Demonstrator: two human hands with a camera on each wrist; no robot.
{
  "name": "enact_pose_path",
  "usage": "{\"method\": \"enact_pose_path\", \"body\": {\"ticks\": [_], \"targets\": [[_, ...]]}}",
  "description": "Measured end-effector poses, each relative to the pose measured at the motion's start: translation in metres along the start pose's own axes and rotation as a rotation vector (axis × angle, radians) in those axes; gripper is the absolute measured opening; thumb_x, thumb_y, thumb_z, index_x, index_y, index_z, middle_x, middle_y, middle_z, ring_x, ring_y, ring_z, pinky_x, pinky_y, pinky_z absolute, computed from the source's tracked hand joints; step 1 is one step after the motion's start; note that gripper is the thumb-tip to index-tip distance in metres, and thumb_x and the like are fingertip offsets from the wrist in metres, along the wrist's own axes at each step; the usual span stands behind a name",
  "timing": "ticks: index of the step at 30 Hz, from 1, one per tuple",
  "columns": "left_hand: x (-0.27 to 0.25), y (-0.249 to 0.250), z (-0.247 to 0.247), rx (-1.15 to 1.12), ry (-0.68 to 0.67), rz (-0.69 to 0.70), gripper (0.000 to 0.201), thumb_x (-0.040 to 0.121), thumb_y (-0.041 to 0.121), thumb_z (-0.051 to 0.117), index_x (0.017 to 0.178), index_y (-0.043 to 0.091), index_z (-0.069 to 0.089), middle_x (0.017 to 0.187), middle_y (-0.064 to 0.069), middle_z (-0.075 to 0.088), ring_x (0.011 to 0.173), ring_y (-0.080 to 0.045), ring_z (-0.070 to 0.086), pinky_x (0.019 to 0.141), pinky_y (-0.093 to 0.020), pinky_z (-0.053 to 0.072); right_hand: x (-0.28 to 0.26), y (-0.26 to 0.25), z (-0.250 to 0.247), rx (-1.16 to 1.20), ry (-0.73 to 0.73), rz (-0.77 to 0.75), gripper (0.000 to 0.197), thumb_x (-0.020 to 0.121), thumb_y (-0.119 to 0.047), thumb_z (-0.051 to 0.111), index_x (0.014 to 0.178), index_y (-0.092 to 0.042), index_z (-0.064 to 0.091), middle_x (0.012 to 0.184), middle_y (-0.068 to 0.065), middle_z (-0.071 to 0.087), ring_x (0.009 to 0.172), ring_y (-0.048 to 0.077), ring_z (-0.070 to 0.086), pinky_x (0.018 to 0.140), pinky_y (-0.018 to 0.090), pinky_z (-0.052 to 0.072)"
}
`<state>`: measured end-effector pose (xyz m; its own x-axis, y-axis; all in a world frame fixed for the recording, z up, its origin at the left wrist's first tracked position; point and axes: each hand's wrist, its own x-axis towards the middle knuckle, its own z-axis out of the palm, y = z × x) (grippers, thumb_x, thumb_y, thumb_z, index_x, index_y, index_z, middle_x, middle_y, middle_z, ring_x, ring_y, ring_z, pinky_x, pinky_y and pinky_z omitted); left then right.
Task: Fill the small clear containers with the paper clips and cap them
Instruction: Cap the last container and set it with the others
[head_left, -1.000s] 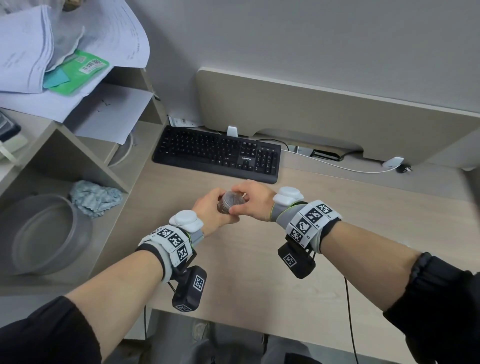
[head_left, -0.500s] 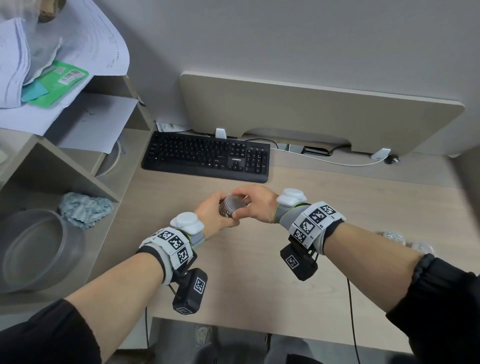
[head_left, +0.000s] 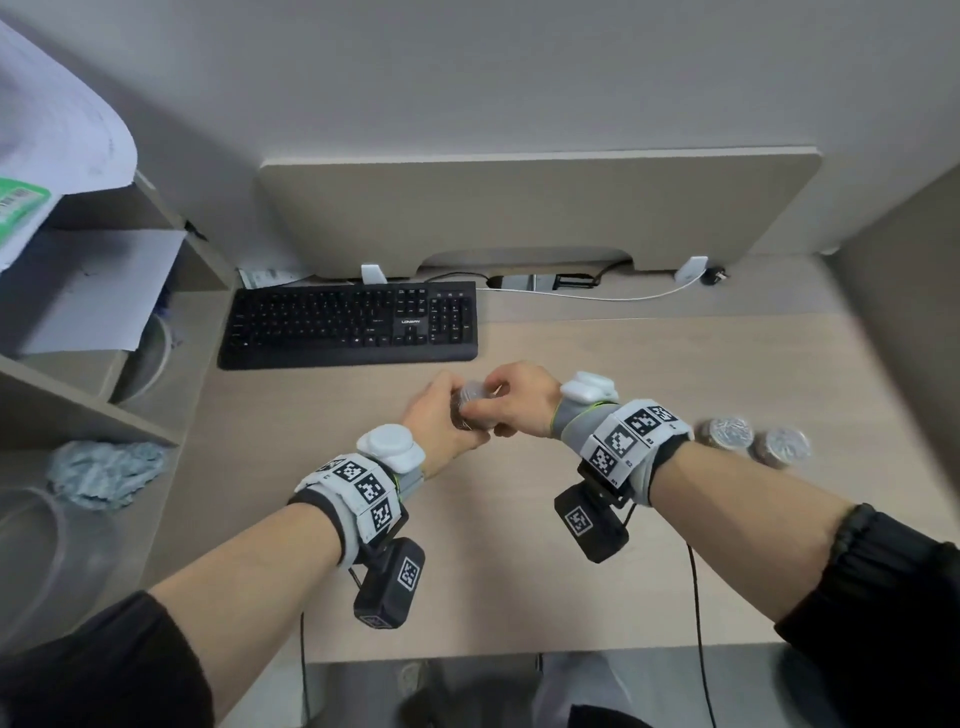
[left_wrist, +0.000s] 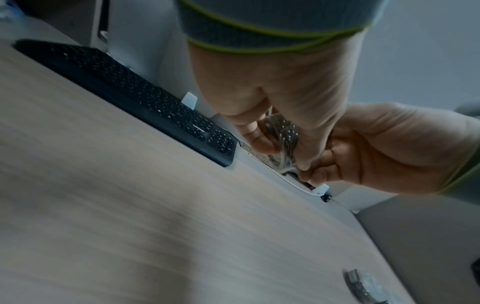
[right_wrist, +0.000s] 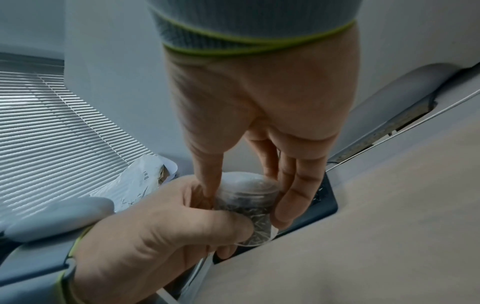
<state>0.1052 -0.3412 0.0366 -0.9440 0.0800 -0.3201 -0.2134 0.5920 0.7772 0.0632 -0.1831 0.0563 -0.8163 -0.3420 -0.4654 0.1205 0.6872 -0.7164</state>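
Observation:
A small clear container (head_left: 470, 402) full of paper clips is held above the desk (head_left: 519, 571), in front of the keyboard. My left hand (head_left: 441, 421) grips its body from the left. My right hand (head_left: 514, 402) holds its clear lid (right_wrist: 246, 184) from above, thumb on one side and fingers (right_wrist: 293, 193) on the other. In the right wrist view the lid sits on the container (right_wrist: 249, 216), and my left hand (right_wrist: 168, 236) wraps the lower part. Two more filled containers (head_left: 724, 432) (head_left: 782, 447) stand on the desk to the right, behind my right wrist.
A black keyboard (head_left: 353, 322) lies at the back of the desk. A shelf unit (head_left: 78, 400) on the left holds papers, a blue-grey cloth (head_left: 104, 473) and a clear bowl (head_left: 41, 571). A white cable (head_left: 597, 297) runs along the back panel.
Both hands stay together on the container at about the same spot. My right fingers have closed further over the lid. The view has swung right, bringing the two containers on the right into sight.

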Motion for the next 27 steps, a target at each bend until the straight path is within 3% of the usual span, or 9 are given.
{"method": "enact_pose_path", "body": {"ticks": [3, 5, 7, 9, 13, 16, 20, 24, 27], "targets": [[0.009, 0.017, 0.015, -0.012, -0.034, -0.012, 0.055, 0.061, 0.024, 0.084, 0.107, 0.024, 0.055, 0.094, 0.005, 0.070, 0.087, -0.014, 0.067, 0.078, -0.035, 0.056, -0.012, 0.018, -0.019, 0.069, 0.018, -0.019, 0.035, 0.078, -0.039, 0.076, 0.096, -0.011, 0.065, 0.084, 0.015, 0.072, 0.061, 0.020, 0.063, 0.069, 0.043, 0.057], [0.017, 0.029, 0.025, -0.004, -0.070, 0.010, 0.057, 0.058, 0.025, 0.087, 0.107, 0.025, 0.058, 0.095, 0.006, 0.071, 0.088, -0.012, 0.067, 0.079, -0.033, 0.056, -0.021, 0.031, -0.033, 0.082, 0.025, -0.067, 0.034, 0.079, -0.027, 0.077, 0.106, -0.011, 0.065, 0.095, 0.013, 0.067, 0.059, 0.018, 0.060, 0.062, 0.039, 0.055], [0.022, 0.040, 0.033, 0.021, -0.100, 0.039, 0.058, 0.056, 0.028, 0.088, 0.106, 0.026, 0.059, 0.096, 0.007, 0.070, 0.090, -0.012, 0.066, 0.079, -0.031, 0.055, -0.026, 0.042, -0.044, 0.047, 0.030, -0.095, 0.048, 0.079, -0.021, 0.077, 0.123, -0.014, 0.060, 0.111, 0.006, 0.059, 0.059, 0.016, 0.060, 0.057, 0.031, 0.051], [0.027, 0.050, 0.044, 0.033, -0.110, 0.054, 0.057, 0.058, 0.028, 0.087, 0.106, 0.025, 0.058, 0.097, 0.007, 0.069, 0.091, -0.013, 0.066, 0.078, -0.030, 0.054, -0.031, 0.053, -0.055, 0.072, 0.033, -0.093, 0.058, 0.079, -0.017, 0.077, 0.133, -0.015, 0.055, 0.113, 0.001, 0.054, 0.059, 0.015, 0.058, 0.056, 0.029, 0.051], [0.035, 0.074, 0.073, 0.025, -0.092, 0.065, 0.053, 0.064, 0.021, 0.086, 0.107, 0.020, 0.054, 0.092, 0.005, 0.069, 0.084, -0.011, 0.066, 0.067, -0.019, 0.050, -0.034, 0.078, -0.076, 0.179, 0.093, 0.020, 0.046, 0.076, -0.037, 0.079, 0.110, -0.011, 0.061, 0.088, 0.014, 0.072, 0.058, 0.021, 0.065, 0.067, 0.042, 0.059], [0.042, 0.099, 0.100, 0.069, -0.102, 0.121, 0.054, 0.068, 0.016, 0.084, 0.110, 0.014, 0.051, 0.093, 0.005, 0.064, 0.077, -0.005, 0.061, 0.059, -0.008, 0.043, -0.041, 0.101, -0.094, 0.210, 0.144, 0.084, 0.048, 0.073, -0.047, 0.076, 0.101, -0.013, 0.059, 0.080, 0.013, 0.073, 0.065, 0.027, 0.073, 0.071, 0.044, 0.062], [0.051, 0.128, 0.145, 0.136, -0.121, 0.174, 0.055, 0.068, 0.021, 0.083, 0.110, 0.015, 0.050, 0.099, 0.000, 0.064, 0.087, -0.017, 0.062, 0.066, -0.021, 0.045, -0.056, 0.141, -0.123, 0.237, 0.197, 0.173, 0.053, 0.067, -0.056, 0.071, 0.099, -0.016, 0.060, 0.075, 0.008, 0.075, 0.066, 0.023, 0.074, 0.074, 0.043, 0.062], [0.073, 0.164, 0.205, 0.169, -0.230, 0.233, 0.054, 0.068, 0.023, 0.083, 0.111, 0.017, 0.050, 0.103, 0.002, 0.063, 0.090, -0.017, 0.062, 0.063, -0.016, 0.042, -0.078, 0.199, -0.161, 0.282, 0.266, 0.263, 0.060, 0.053, -0.065, 0.067, 0.093, -0.021, 0.059, 0.079, 0.007, 0.075, 0.068, 0.025, 0.074, 0.074, 0.049, 0.061], [0.088, 0.182, 0.247, 0.226, -0.314, 0.236, 0.075, 0.069, 0.026, 0.085, 0.130, 0.015, 0.044, 0.121, 0.002, 0.057, 0.103, -0.020, 0.060, 0.080, -0.020, 0.041, -0.097, 0.238, -0.188, 0.243, 0.367, 0.316, 0.065, 0.045, -0.063, 0.067, 0.096, -0.024, 0.055, 0.090, 0.008, 0.071, 0.076, 0.027, 0.070, 0.073, 0.047, 0.060]]}}
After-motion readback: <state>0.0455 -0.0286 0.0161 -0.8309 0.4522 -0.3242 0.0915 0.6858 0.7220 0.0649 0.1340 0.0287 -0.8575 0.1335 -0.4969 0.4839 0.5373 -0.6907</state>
